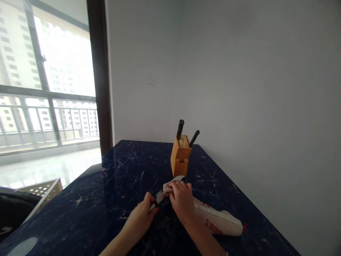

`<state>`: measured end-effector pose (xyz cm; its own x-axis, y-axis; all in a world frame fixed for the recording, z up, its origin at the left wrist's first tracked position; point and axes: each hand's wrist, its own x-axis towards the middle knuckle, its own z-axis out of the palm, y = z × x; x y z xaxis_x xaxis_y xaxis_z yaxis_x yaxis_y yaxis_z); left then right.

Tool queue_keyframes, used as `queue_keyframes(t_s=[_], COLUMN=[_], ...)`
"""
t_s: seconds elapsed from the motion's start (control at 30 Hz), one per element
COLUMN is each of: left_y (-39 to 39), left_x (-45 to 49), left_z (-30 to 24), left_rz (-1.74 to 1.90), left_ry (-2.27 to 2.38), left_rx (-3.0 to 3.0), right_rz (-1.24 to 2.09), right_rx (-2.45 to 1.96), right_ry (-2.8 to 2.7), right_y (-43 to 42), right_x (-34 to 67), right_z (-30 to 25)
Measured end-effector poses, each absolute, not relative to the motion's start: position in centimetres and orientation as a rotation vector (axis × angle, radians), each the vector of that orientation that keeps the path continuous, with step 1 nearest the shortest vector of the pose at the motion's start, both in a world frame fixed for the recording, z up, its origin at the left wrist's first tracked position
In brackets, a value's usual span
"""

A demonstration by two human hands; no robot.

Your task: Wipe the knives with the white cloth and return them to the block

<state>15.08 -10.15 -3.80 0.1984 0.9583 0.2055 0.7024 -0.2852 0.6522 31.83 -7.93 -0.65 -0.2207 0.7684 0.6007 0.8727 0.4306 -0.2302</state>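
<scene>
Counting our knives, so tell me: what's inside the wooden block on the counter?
Two black knife handles stick up out of the wooden block. Their blades are covered by the block, and whatever fills its other slots cannot be seen.

Glossy navy stone top (80, 209), smooth wood knife blk (180, 156), matt cloth (218, 220), steel blade (160, 196)

Dark blue marble countertop (80, 213) passable at 9 o'clock; pale bamboo knife block (181, 156) obstructs 12, red-streaked pale bundle (218, 220) 4
</scene>
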Motion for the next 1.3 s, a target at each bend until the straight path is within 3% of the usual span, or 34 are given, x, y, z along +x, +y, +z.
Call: queue_keyframes(t_s=[0.23,1.3], left_y=[-9.8,-10.2], left_x=[14.7,15.0], left_z=[-5.1,-5.1], left_rz=[0.832,0.834], left_ry=[1.576,1.607], left_rx=[2.104,2.096], right_rz=[-0.015,0.053], right_rx=[-1.239,-1.301], right_ry=[-2.171,-2.052], right_y=[-9.5,-10.6], right_x=[29.6,29.5], right_z=[-1.1,-1.0])
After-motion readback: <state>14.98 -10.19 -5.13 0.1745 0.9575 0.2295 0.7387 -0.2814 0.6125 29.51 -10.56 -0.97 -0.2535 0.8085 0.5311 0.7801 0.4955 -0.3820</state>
